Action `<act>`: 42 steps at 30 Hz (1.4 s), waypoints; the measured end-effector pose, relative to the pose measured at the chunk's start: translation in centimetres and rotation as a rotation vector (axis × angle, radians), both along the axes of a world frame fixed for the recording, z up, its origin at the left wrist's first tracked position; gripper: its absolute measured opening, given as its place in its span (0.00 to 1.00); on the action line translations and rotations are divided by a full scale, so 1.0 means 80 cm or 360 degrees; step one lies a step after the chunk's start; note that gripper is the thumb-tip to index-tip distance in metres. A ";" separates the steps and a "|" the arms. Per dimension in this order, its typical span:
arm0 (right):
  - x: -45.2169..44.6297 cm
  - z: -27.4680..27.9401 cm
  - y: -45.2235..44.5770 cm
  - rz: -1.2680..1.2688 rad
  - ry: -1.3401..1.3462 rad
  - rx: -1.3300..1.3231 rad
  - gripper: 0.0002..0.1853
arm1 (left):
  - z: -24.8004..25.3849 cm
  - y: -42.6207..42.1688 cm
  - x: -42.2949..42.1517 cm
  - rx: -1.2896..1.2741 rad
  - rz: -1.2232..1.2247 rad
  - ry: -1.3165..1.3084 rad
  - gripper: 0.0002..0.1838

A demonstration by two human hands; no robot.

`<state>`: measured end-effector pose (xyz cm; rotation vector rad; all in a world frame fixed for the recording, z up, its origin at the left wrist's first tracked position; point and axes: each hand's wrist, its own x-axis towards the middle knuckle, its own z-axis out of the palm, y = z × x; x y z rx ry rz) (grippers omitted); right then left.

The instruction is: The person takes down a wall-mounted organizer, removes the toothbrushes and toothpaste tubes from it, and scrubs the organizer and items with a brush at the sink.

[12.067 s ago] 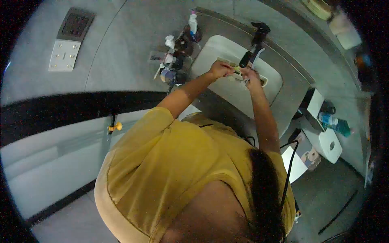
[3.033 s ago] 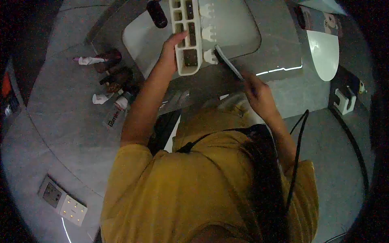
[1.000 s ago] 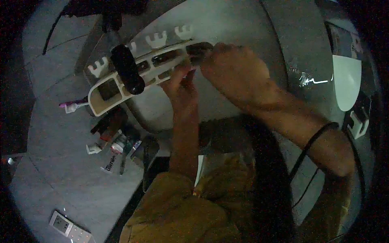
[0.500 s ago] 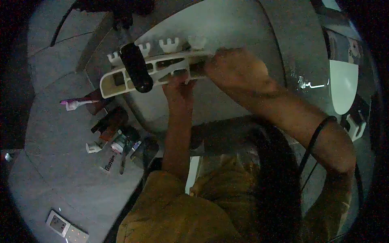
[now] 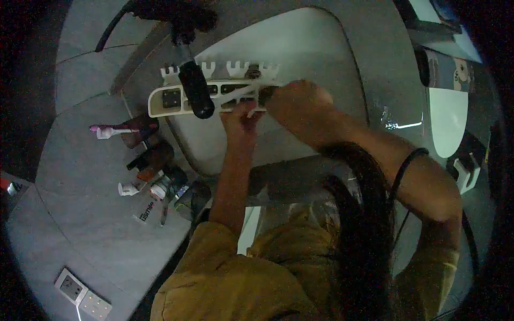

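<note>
A white plastic toothbrush rack (image 5: 172,113), with square openings and a row of notched tabs along its far side, is held level over the sink basin (image 5: 300,40). My left hand (image 5: 241,119) grips its near edge around the middle, with fingertips in an opening. My right hand (image 5: 300,109) is closed in a fist at the rack's right end and covers that end; what its fingers hold is hidden. A pale strip (image 5: 233,96) crosses the openings towards the right fist. The black faucet (image 5: 195,91) hangs in front of the rack's left part.
Left of the basin lie a pink and white toothbrush (image 5: 112,131), a small white cup (image 5: 127,189) and several dark bottles (image 5: 155,160). A socket strip (image 5: 83,294) is at the lower left. A white toilet lid (image 5: 447,123) stands at the right. Long dark hair (image 5: 364,214) hangs in view.
The view has shifted slightly, and the rack now appears more level. The right fist has moved a little lower over the rack's right end. My left hand keeps its grip.
</note>
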<state>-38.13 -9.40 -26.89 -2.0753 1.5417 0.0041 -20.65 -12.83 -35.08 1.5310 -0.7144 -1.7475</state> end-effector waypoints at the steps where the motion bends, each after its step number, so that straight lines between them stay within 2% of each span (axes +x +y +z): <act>1: -0.005 0.006 -0.005 -0.0057 0.0020 -0.0034 0.10 | -0.007 0.004 0.000 -0.0023 0.0050 0.0064 0.10; 3: -0.006 -0.003 -0.002 -0.0125 0.0036 -0.0053 0.10 | -0.018 -0.003 -0.005 -0.0066 0.0113 0.0174 0.10; 4: -0.003 -0.017 0.004 -0.0145 -0.0077 -0.0203 0.07 | -0.014 -0.006 -0.010 -0.0127 0.0189 0.0296 0.11; 5: -0.001 -0.030 0.010 -0.0157 -0.0191 -0.0354 0.05 | -0.005 -0.007 -0.010 -0.0232 -0.0023 0.0290 0.11; 6: -0.006 -0.021 0.011 -0.0146 -0.0188 -0.0354 0.05 | -0.001 -0.005 -0.015 -0.0233 -0.0012 0.0293 0.11; 8: -0.022 0.029 0.022 -0.0169 -0.0077 0.0060 0.08 | 0.003 0.002 -0.021 -0.0059 0.0099 0.0128 0.13; 10: -0.031 0.084 0.035 -0.0291 0.0136 -0.0082 0.06 | 0.012 0.002 -0.025 -0.0034 0.0093 0.0273 0.15; 11: -0.041 0.094 0.040 -0.0339 0.0112 -0.0092 0.07 | 0.015 0.000 -0.028 -0.0031 0.0103 0.0437 0.16; 15: -0.084 0.110 0.070 -0.0533 0.0019 -0.0128 0.08 | 0.015 0.001 -0.028 0.0032 0.0040 0.0529 0.19; 18: -0.113 0.091 0.096 -0.0604 0.0062 -0.0052 0.10 | 0.016 -0.005 -0.026 -0.0023 0.0084 0.0629 0.20; 20: -0.129 0.066 0.117 -0.0629 0.0108 0.0039 0.12 | 0.024 -0.005 -0.025 -0.0085 0.0028 0.0853 0.19; 22: -0.136 0.039 0.133 -0.0696 0.0105 0.0112 0.12 | 0.024 -0.003 -0.024 -0.0089 0.0074 0.0799 0.19; 24: -0.138 0.025 0.140 -0.0746 -0.0016 0.0104 0.13 | 0.020 -0.003 -0.017 -0.0107 0.0137 0.0765 0.27; 29: -0.129 0.012 0.141 -0.0847 -0.0251 -0.0114 0.14 | 0.018 0.000 -0.013 -0.0070 0.0273 0.0647 0.25; 31: -0.124 0.013 0.138 -0.0872 -0.0293 -0.0154 0.15 | 0.031 0.001 -0.019 -0.0190 0.0214 0.0711 0.15; 34: -0.110 -0.006 0.140 -0.1029 -0.0289 -0.0285 0.15 | 0.036 -0.001 -0.020 -0.0187 0.0264 0.0727 0.15; 38: -0.095 -0.029 0.144 -0.1271 -0.0429 -0.0221 0.13 | 0.034 -0.002 -0.021 -0.0140 0.0246 0.0845 0.15; 42: -0.085 -0.030 0.136 -0.1593 -0.0860 -0.0276 0.13 | 0.037 0.005 -0.036 -0.0075 0.0199 0.0824 0.15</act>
